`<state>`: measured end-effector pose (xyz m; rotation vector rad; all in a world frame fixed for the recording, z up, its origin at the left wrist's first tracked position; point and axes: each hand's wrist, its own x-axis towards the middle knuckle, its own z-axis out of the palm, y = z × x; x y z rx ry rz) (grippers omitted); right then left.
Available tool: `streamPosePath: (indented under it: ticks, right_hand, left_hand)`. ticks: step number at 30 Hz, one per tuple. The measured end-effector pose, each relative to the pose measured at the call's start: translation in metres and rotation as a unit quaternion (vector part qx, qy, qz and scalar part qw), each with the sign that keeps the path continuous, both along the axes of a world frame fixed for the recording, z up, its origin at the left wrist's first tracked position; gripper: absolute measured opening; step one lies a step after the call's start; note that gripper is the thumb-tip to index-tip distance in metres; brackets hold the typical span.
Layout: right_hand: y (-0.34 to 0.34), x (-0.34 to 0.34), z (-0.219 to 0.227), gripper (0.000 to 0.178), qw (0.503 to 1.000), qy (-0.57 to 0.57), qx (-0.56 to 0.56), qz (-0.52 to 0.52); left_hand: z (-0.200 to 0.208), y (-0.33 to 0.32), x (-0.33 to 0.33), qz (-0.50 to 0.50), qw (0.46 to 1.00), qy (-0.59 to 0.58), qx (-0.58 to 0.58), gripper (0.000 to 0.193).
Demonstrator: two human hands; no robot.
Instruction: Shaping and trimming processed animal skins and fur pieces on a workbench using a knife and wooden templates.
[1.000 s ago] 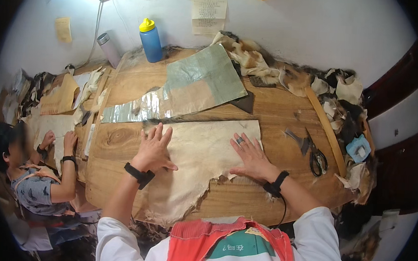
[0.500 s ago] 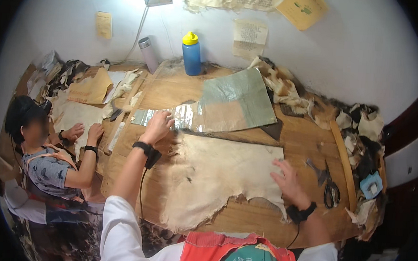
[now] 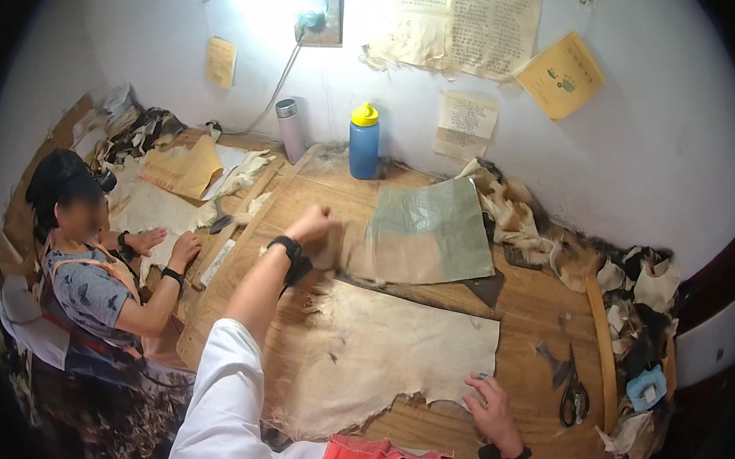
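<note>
A pale, scraped hide (image 3: 403, 337) with ragged left and lower edges lies spread on the wooden table before me. Just beyond it, a greenish-grey sheet (image 3: 461, 214) with a brown patch and a shiny surface lies flat. My left hand (image 3: 316, 225) is closed at the sheet's left end, which is blurred by motion beside the fingers. My right hand (image 3: 489, 409) rests at the hide's lower right corner, fingers apart and holding nothing. A dark flat piece (image 3: 488, 289) sticks out from under the sheet's near right corner.
Black-handled scissors (image 3: 574, 402) lie on the right, beside a long wooden strip (image 3: 600, 353) and heaped fur scraps (image 3: 637, 288). A blue bottle (image 3: 363, 145) and pink flask (image 3: 289, 132) stand at the back. On the left, a co-worker (image 3: 100, 272) has both hands over another hide.
The view has tilted upward. My left hand has closed, and the sheet's shiny striped left end no longer lies flat. My right hand has slid down along the hide's right edge.
</note>
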<state>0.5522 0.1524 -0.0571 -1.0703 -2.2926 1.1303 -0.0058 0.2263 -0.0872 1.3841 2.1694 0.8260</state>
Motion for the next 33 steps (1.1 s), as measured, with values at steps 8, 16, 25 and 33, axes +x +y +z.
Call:
streamPosePath:
  ticks: [8, 16, 25, 33]
  right_hand:
    - [-0.003, -0.039, 0.027, 0.041, 0.967, 0.140, -0.196, 0.085]
    - [-0.008, -0.059, 0.007, 0.031, 0.895, 0.317, -0.296, -0.108]
    - [0.111, 0.139, 0.003, 0.027, 0.930, -0.112, -0.342, -0.081]
    - [0.109, 0.124, 0.017, 0.024, 0.992, -0.067, -0.087, -0.065]
  left_hand:
    - [0.135, -0.034, 0.134, 0.068, 0.780, -0.493, 0.380, 0.026]
    - [0.057, -0.195, 0.325, -0.098, 0.923, -0.274, 0.252, 0.013]
    - [-0.008, -0.242, 0.260, 0.179, 0.788, -0.586, 0.049, 0.027]
    - [0.000, -0.135, 0.220, 0.123, 0.990, -0.011, -0.071, 0.053]
